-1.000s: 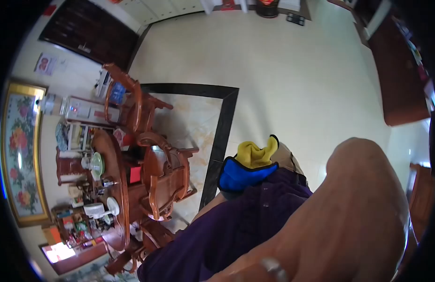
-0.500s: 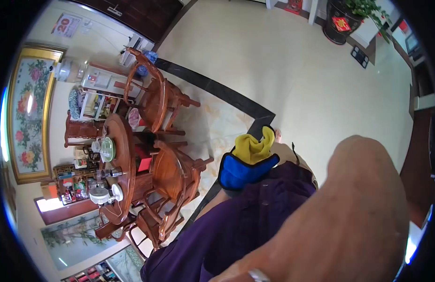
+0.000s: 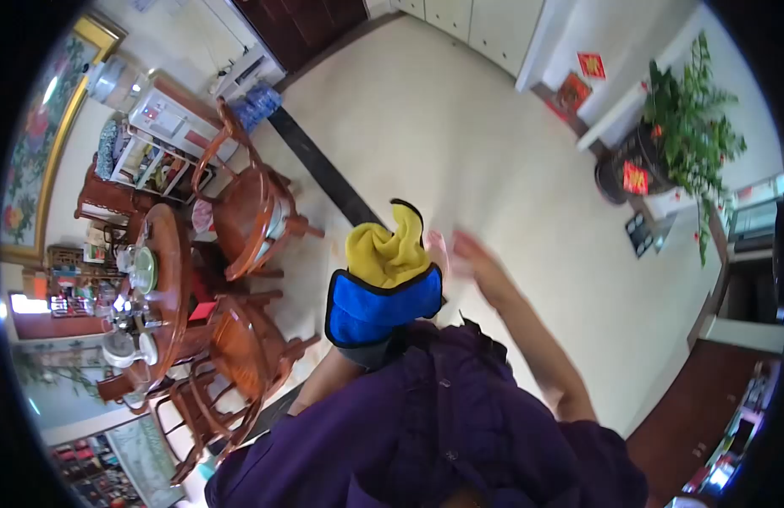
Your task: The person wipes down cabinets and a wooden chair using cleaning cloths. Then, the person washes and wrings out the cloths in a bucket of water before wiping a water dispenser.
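A thick cleaning cloth [image 3: 383, 309], blue on one face and yellow on the other with black edging, is bunched up in front of my body. My left forearm [image 3: 326, 378] runs up to it, and the cloth covers my left hand, which carries it; the fingers are hidden. Something grey [image 3: 371, 354] shows just under the cloth's lower edge. To the right of the cloth, apart from it, is my right hand [image 3: 472, 258]. Motion smears its fingers, and I see no object in it.
Left of me stand a round wooden table [image 3: 168, 279] with a fan and dishes, and wooden armchairs [image 3: 244, 212]. A potted plant [image 3: 637, 161] and a black scale [image 3: 639, 234] are at right. Pale tiled floor [image 3: 460, 135] with a dark strip [image 3: 320, 169] lies ahead.
My right arm, large and close to the camera before, has swung down and forward beside the cloth. The view has shifted, with the cloth now further left and the plant more fully in sight.
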{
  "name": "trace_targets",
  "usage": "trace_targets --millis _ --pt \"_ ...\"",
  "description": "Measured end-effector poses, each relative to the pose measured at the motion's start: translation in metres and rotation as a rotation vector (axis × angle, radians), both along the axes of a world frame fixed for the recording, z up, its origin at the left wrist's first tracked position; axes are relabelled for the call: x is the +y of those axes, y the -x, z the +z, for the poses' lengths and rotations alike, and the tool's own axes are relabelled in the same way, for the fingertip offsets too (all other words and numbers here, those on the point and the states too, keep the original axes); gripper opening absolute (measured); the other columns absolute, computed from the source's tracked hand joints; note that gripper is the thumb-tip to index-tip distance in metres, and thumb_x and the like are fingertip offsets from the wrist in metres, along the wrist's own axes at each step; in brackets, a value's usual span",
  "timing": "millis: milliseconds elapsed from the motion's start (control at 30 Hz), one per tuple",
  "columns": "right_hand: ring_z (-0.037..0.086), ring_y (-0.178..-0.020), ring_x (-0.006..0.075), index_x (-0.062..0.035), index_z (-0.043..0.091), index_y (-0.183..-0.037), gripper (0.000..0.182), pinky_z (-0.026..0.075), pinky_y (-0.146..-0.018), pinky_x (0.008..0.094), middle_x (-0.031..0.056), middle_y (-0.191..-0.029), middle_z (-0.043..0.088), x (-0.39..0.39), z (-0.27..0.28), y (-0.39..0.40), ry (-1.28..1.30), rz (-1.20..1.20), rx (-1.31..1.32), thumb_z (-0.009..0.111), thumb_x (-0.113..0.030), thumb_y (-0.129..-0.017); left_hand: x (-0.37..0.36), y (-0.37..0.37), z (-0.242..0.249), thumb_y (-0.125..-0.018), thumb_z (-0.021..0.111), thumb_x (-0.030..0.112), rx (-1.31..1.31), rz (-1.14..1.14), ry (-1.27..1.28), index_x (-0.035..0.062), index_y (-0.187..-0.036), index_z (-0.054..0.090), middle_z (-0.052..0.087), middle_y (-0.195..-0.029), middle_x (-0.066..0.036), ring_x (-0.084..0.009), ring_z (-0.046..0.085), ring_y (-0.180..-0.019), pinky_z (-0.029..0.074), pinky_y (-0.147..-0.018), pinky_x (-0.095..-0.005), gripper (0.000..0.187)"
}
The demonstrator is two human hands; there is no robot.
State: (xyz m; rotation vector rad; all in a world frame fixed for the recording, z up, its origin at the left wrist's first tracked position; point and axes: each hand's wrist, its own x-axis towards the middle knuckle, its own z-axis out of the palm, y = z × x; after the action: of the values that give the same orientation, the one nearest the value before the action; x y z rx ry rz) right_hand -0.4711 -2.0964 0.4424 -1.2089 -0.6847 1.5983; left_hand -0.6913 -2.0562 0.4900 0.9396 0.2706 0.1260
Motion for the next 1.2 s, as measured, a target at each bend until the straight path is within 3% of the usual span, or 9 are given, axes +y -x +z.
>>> trace_targets --millis 133,433,567,733,833,900,1000,1067,1200 --pt "0.050 -0.119 0.0225 -0.0025 0.044 -0.136 0.052 0.041 -0.099 0.0346 0.0118 -0.131 0.050 0.056 -0.061 -0.036 0.222 0.187 -0.042 0.053 -0.035 -0.096 0.104 -0.085 -0.015 -0.077 0.067 0.018 -0.036 0.168 0.011 0.0059 -0.128 0.049 0.058 -0.114 -0.013 -0.0309 0.055 -0.108 0.045 -0.093 -0.0384 0.055" --pt "0.060 -0.099 0.0176 -0.0013 0.059 -0.119 0.031 0.048 -0.084 0.0324 0.0082 -0.103 0.065 0.247 0.068 -0.154 -0.133 0.131 -0.402 0.052 -0.020 -0.095 0.338 -0.194 0.015 -0.076 0.067 0.018 -0.137 0.594 0.001 0.0057 -0.129 0.049 0.058 -0.114 -0.014 -0.0329 0.055 -0.108 0.045 -0.093 -0.0394 0.057" --pt "0.061 -0.086 0.0143 0.0007 0.066 -0.102 0.023 0.048 -0.078 0.0309 0.0079 -0.090 0.068 0.359 0.044 -0.197 -0.029 -0.054 -0.821 0.052 -0.017 -0.095 0.435 -0.174 0.016 -0.075 0.067 0.019 0.073 0.922 -0.352 0.0055 -0.129 0.049 0.058 -0.115 -0.015 -0.0339 0.055 -0.108 0.045 -0.093 -0.0399 0.058" --pt "0.038 -0.065 0.0063 -0.0055 0.050 -0.073 0.033 0.034 -0.058 0.0242 -0.0045 -0.069 0.041 0.543 0.014 -0.215 -0.130 -0.088 -0.561 0.053 -0.025 -0.099 0.508 -0.171 0.009 -0.074 0.068 0.019 0.721 0.832 -1.133 0.0054 -0.129 0.048 0.058 -0.115 -0.015 -0.0350 0.055 -0.108 0.045 -0.094 -0.0405 0.060" --pt "0.059 -0.093 0.0153 -0.0025 0.063 -0.110 0.035 0.047 -0.085 0.0309 0.0057 -0.100 0.063 0.633 0.027 -0.172 0.081 0.098 -0.193 0.057 -0.034 -0.097 0.554 -0.187 0.019 -0.074 0.068 0.019 0.887 0.779 -1.246 0.0053 -0.129 0.048 0.058 -0.115 -0.016 -0.0357 0.055 -0.109 0.045 -0.094 -0.0408 0.061" --pt "0.059 -0.105 0.0195 0.0030 0.058 -0.121 0.047 0.044 -0.093 0.0310 0.0129 -0.112 0.065 0.670 0.066 -0.125 -0.067 0.511 -0.528 0.061 -0.035 -0.094 0.582 -0.194 0.012 -0.077 0.067 0.019 0.728 1.009 -1.038 0.0057 -0.135 0.042 0.054 -0.123 -0.016 -0.0348 0.054 -0.114 0.043 -0.098 -0.0406 0.064" --pt "0.063 -0.098 0.0250 0.0045 0.057 -0.122 0.043 0.046 -0.089 0.0334 0.0177 -0.106 0.066 0.739 0.073 -0.088 -0.406 0.592 -0.371 0.060 -0.028 -0.094 0.617 -0.195 -0.025 -0.086 0.063 0.017 0.459 1.324 -0.734 0.0071 -0.147 0.028 0.045 -0.140 -0.017 -0.0315 0.050 -0.125 0.040 -0.105 -0.0391 0.071" --pt "0.065 -0.094 0.0297 0.0054 0.057 -0.120 0.041 0.047 -0.086 0.0349 0.0228 -0.101 0.066 0.772 0.074 -0.057 -0.405 0.649 -0.357 0.056 -0.028 -0.097 0.643 -0.193 -0.010 -0.091 0.059 0.016 1.178 1.282 -1.330 0.0057 -0.145 0.031 0.051 -0.133 -0.017 -0.0312 0.054 -0.120 0.044 -0.100 -0.0380 0.061" --pt "0.064 -0.085 0.0346 0.0037 0.061 -0.109 0.036 0.047 -0.076 0.0384 0.0249 -0.092 0.065 0.867 0.067 -0.002 -0.546 0.764 -0.494 0.053 -0.029 -0.097 0.741 -0.130 0.011 -0.089 0.058 0.014 1.045 1.569 -1.091 0.0020 -0.137 0.040 0.059 -0.115 -0.019 -0.0356 0.059 -0.104 0.048 -0.086 -0.0402 0.053"
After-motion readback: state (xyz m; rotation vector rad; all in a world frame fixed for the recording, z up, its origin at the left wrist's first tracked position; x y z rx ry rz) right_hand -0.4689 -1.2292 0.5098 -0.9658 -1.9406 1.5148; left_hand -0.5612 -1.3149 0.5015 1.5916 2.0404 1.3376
